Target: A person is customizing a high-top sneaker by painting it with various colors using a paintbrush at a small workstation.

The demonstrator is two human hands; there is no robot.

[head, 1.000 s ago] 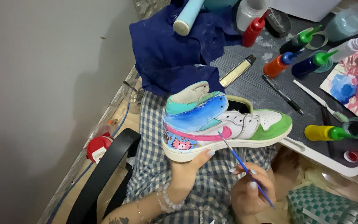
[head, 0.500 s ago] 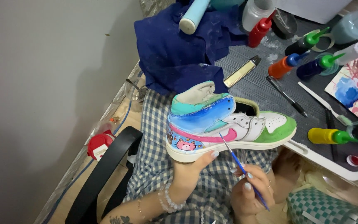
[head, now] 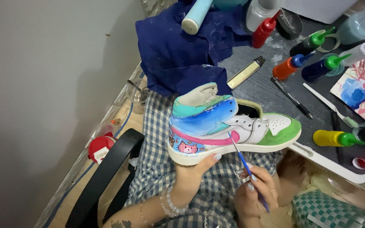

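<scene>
Red-capped jar (head: 100, 147) lies low left of the shoe, white label on it, partly behind the chair arm (head: 106, 175). Left hand (head: 193, 173) is under the shoe (head: 229, 126), clamped on its sole at the heel, thumb tip on the sole edge. Shoe is held over the checked lap, near the desk (head: 254, 80) edge, toe pointing right; heel blue and teal, pink stripe, pink cat patch, green toe. Blue cloth (head: 182, 50) is up-left of the shoe. Right hand (head: 256, 190) is below-right of the shoe, fingers pinched on a brush (head: 243, 164), tip touching the pink stripe. Bottles right of the shoe: red (head: 263, 31), orange (head: 287, 67), yellow (head: 332, 138). Paint-smeared sheet (head: 360, 90) is cut off at right. Brush end is hidden by the hand.
</scene>
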